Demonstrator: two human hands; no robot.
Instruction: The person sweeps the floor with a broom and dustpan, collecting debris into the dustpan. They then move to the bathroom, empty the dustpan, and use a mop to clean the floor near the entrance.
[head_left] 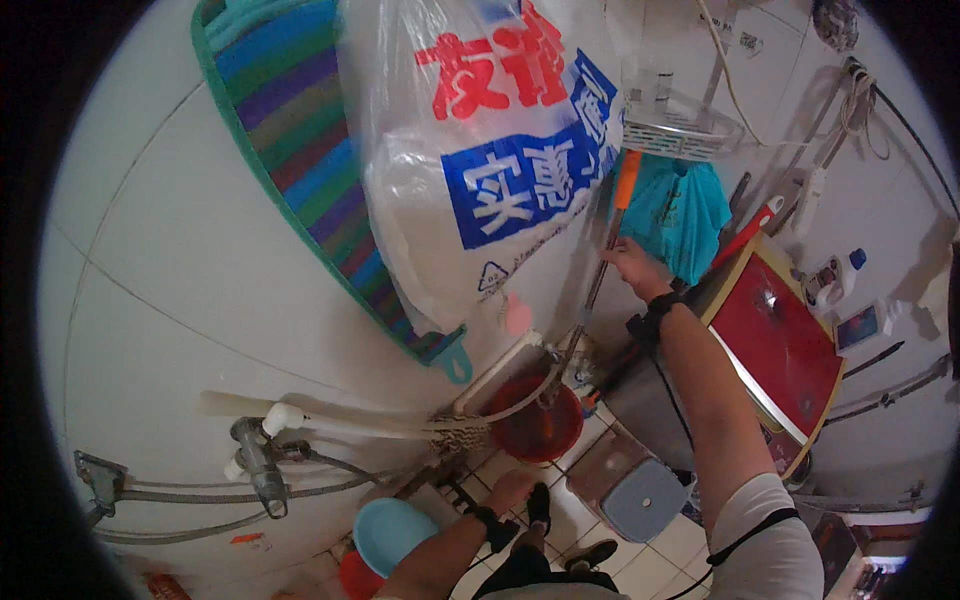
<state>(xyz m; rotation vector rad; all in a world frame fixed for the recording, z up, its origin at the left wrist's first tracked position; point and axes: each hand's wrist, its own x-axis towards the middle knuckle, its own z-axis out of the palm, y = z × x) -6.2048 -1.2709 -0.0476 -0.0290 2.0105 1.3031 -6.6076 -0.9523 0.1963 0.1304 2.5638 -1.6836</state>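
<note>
Plastic bag (490,180); orange-ended pole (597,284): likely light, stiff, best held mid-shaft; right hand (637,268) grips it; left hand (512,492), hold indiscernible.

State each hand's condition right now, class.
Left hand: lowered; open or closed, cannot be told.
Right hand: closed, holding the orange-topped pole.

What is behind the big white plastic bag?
A green-edged striped cloth sticks out left of the bag, with tiled wall behind. The cloth's covered part, and anything else the bag hides, cannot be seen.
</note>
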